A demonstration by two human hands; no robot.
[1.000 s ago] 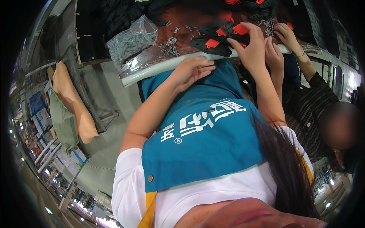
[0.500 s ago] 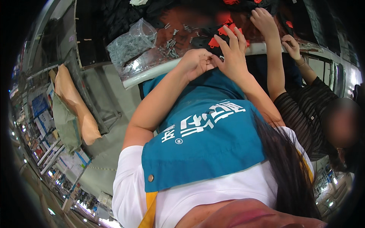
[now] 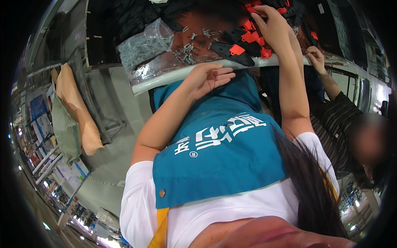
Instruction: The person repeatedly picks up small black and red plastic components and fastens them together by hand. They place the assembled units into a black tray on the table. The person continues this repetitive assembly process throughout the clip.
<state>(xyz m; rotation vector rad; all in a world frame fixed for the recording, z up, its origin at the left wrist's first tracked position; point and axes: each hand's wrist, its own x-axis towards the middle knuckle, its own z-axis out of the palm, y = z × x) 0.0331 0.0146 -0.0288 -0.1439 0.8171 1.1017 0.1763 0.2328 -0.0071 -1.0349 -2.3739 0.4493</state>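
Note:
My left hand [image 3: 211, 79] rests over my apron just in front of the table edge, fingers loosely stretched and slightly apart, with nothing visible in it. My right hand [image 3: 273, 31] reaches far over the table. Its thumb and fingertips stand apart beside a red plastic piece [image 3: 249, 8]; whether they touch it I cannot tell. Under that forearm lie more red plastic pieces [image 3: 249, 36]. A flat black plastic part [image 3: 223, 48] with a red tab [image 3: 237, 50] on it lies at the table's front edge. Left of it several small metal springs [image 3: 188, 47] are scattered.
A clear plastic bag of grey metal springs [image 3: 142, 49] lies at the table's left. Dark black parts [image 3: 136, 16] are heaped behind it. A white rounded edge [image 3: 165, 82] borders the table. At the right, a co-worker's hand [image 3: 316, 58] is near the table edge.
My hands, close together before, are now apart. The right one has moved forward to the red pieces, uncovering the black part; the left has spread its fingers. One co-worker's hand is now mostly hidden.

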